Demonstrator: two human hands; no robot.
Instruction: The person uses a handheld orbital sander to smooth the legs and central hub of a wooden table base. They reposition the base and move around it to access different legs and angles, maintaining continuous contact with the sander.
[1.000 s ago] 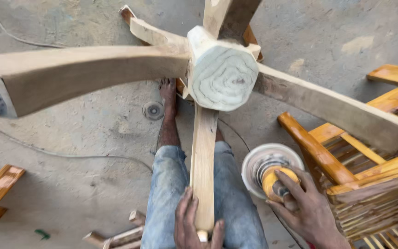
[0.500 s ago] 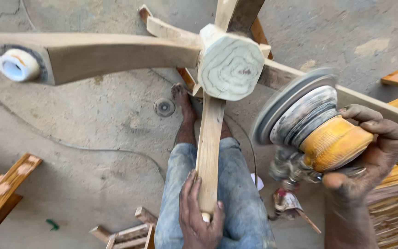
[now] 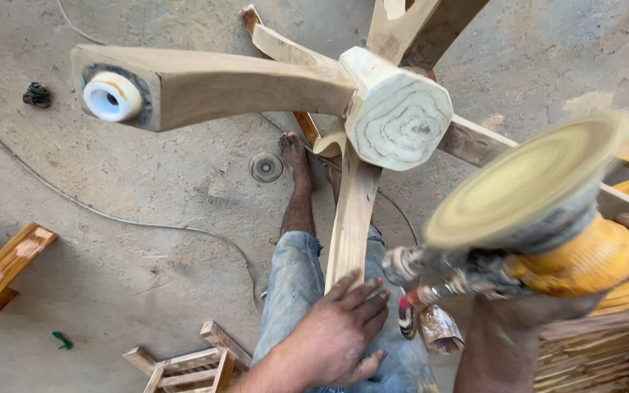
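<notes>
1. The left hand is sitting at the bottom centre of the frame, fingers spread fairly wide and laying flat over the near end of the wooden leg that's running down toward the person – more pressing on it than wrapping around it

2. That leg is joining into the wooden hub, a chunky many-sided block in the upper middle of the frame, with its end grain rings facing the camera

3. Another wooden arm is stretching from the hub out to the upper left, and it's carrying a white plastic socket in its cut end. More arms are going off toward the top and the right edge

4. The right hand is coming up in the lower right, gripping the orange disc sander – the body is blurred, so I can't tell exactly how the fingers are curling, but they're closed round it

5. The sander's disc is looking streaky and is hanging in the air just right of the hub, not touching the wood

6. The person's bare foot is planted on the concrete floor below the hub, with jeans showing under the leg

7. Wooden slatted frames are lying at the bottom left, and a thin cable is snaking across the floor
</notes>
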